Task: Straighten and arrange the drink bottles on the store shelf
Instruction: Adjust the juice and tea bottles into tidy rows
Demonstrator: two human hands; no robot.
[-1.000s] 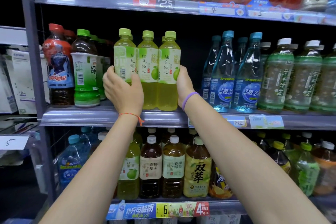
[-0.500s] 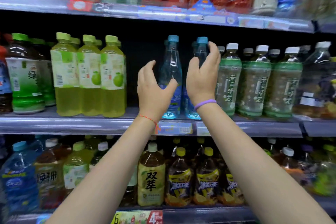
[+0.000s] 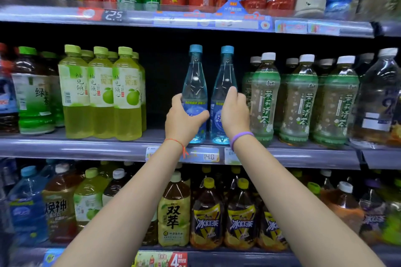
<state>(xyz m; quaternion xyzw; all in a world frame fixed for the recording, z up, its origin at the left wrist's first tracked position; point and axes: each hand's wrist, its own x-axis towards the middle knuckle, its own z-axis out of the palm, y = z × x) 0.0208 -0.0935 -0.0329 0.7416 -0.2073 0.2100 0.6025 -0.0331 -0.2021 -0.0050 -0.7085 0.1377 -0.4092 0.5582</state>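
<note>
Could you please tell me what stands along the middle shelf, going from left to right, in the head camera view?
Dark green-label tea bottles → yellow-green pomelo drink bottles → left hand → two blue bottles → right hand → white-capped jasmine tea bottles.

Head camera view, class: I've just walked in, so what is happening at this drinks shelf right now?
A person is tidying the middle shelf. The left hand grips the left blue bottle and the right hand grips the right blue bottle. Both bottles stand upright, side by side, at the shelf's front edge. The yellow-green bottles to the left stand in a neat row, untouched.
</note>
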